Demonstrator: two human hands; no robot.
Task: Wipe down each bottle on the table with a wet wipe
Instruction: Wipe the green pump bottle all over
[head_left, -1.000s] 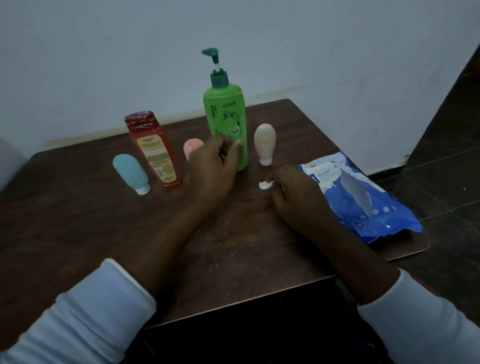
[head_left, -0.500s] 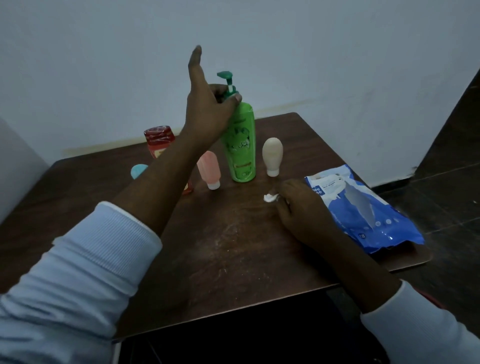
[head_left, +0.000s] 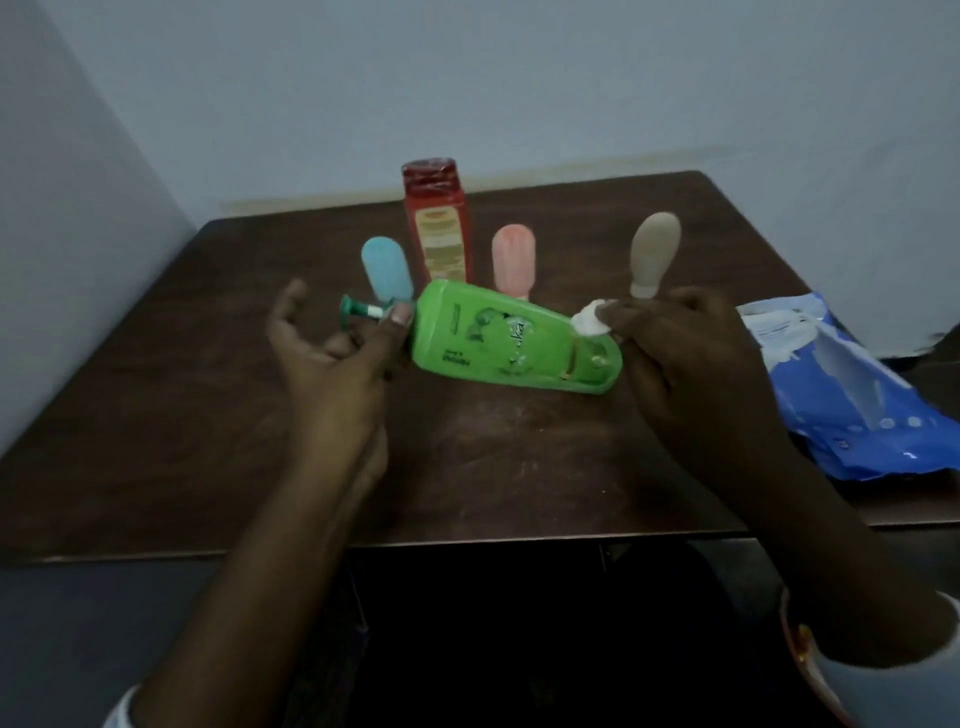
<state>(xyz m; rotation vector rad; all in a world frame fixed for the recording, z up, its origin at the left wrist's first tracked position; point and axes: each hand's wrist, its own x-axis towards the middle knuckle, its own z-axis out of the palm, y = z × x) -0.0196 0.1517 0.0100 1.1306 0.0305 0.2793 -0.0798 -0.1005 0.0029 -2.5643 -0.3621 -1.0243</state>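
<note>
The left hand (head_left: 332, 374) is pinching the green bottle (head_left: 498, 338) by its pump (head_left: 358, 310), holding it sideways over the table (head_left: 156, 415), with the base pointing toward the right hand (head_left: 691, 364). The right hand is pinching a wadded wipe (head_left: 589, 321) against that base end, so the bottle's length is lying leftward from the wipe.

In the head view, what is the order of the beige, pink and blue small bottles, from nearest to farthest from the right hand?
1. The beige bottle, just behind the right hand.
2. The pink bottle, further left in the row.
3. The blue bottle, at the left end.
</note>
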